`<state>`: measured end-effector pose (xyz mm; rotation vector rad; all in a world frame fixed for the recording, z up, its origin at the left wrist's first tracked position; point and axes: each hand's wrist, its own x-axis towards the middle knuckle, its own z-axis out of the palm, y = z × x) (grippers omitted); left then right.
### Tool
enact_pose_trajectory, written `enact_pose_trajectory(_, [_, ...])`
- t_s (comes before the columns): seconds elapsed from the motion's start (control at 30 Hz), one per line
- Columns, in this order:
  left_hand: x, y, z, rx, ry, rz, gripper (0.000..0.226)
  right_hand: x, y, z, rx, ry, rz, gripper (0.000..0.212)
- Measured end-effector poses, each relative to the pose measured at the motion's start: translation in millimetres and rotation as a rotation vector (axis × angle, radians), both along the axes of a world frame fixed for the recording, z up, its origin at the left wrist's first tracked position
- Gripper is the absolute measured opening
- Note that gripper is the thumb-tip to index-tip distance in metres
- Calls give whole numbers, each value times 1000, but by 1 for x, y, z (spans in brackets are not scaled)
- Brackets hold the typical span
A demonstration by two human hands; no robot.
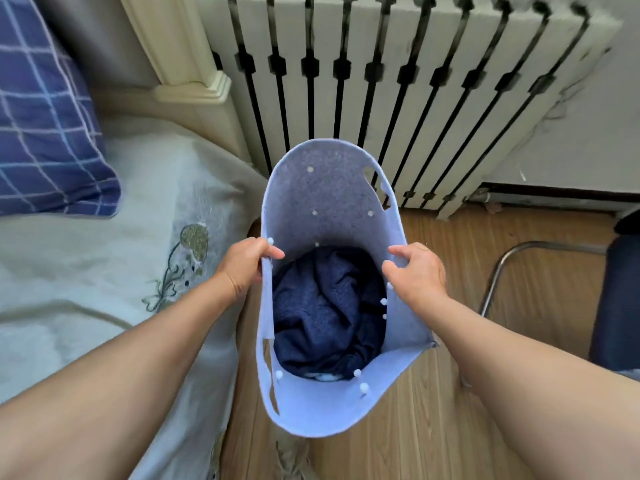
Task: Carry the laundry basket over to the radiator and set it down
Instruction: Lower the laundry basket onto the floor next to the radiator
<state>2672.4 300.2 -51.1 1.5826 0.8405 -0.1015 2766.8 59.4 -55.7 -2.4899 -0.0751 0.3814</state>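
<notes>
The left hand (244, 263) and right hand (417, 271) each pinched a side rim of the laundry basket (322, 199), close before the radiator (398, 64), dark clothes (329, 313) inside.

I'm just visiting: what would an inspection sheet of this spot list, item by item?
Surface: wooden plank floor, bare where it shows.
Job's things: pale blue felt laundry basket holding dark blue clothes, just in front of the cream ribbed radiator.
Clutter: metal chair frame at the right.
Hands: left hand and right hand each grip the basket rim.
Cables: nothing seen.
Surroundings: bed with pale embroidered cover and blue checked pillow.
</notes>
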Motion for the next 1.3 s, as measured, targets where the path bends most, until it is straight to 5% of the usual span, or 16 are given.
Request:
enact_pose_trajectory(0.8, [144, 98, -21, 32, -35, 101, 53, 146, 88, -15, 47, 13, -66, 39])
enact_pose_trajectory(1.3, [161, 102, -30, 170, 25, 107, 31, 158, 93, -21, 40, 21, -53, 39])
